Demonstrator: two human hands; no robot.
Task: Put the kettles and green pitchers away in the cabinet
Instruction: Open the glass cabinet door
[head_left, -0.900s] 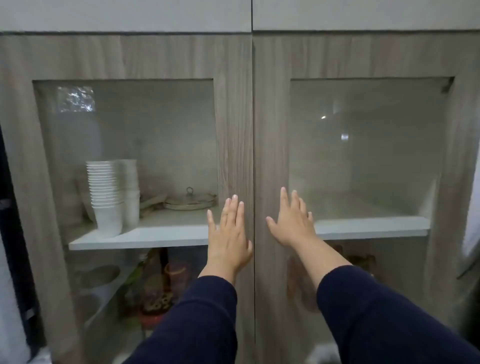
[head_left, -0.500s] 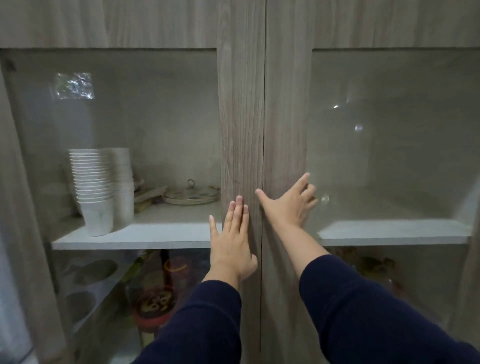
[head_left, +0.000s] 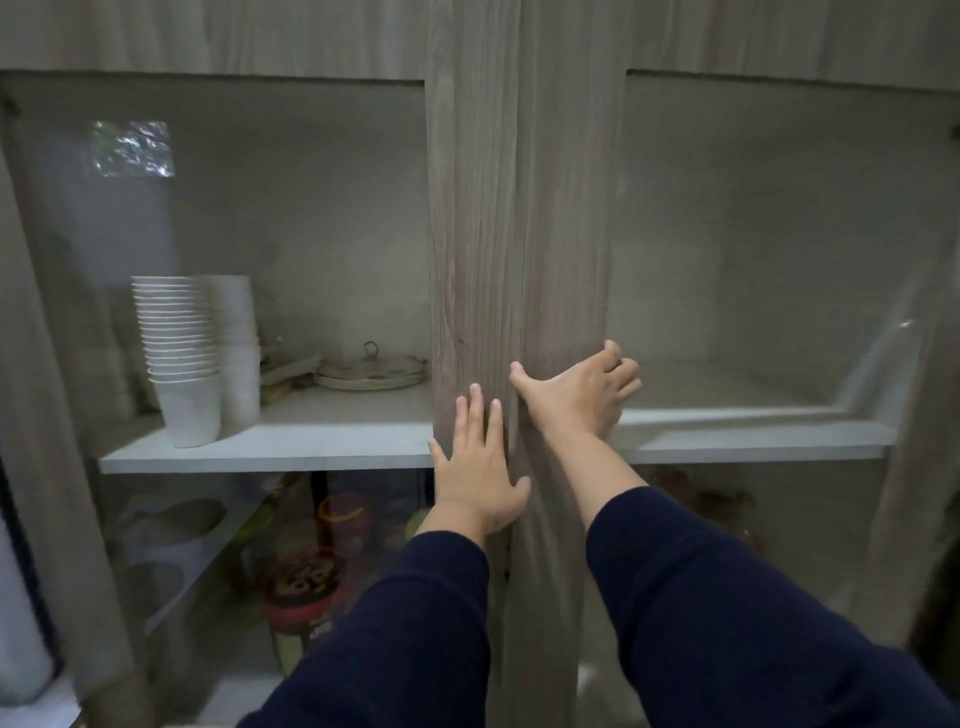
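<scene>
A wood-grain cabinet with two glass doors fills the view, both doors closed. My left hand (head_left: 475, 467) lies flat, fingers straight, on the inner frame of the left door (head_left: 467, 234). My right hand (head_left: 576, 395) spans the inner frame of the right door (head_left: 566, 234). Its thumb is at the seam between the doors and its fingers are curled at the frame's glass-side edge. No kettle or green pitcher is in view.
Behind the left glass, stacked white cups (head_left: 182, 364) and a flat round lid (head_left: 371, 371) sit on the white shelf (head_left: 291, 447). The right half of the shelf (head_left: 753, 431) is bare. Below it are coloured containers (head_left: 306, 587) and dim shapes.
The view has moved closer to the doors. My right hand's fingers went from flat on the door to curled at the frame edge, thumb at the seam. My left hand stays flat.
</scene>
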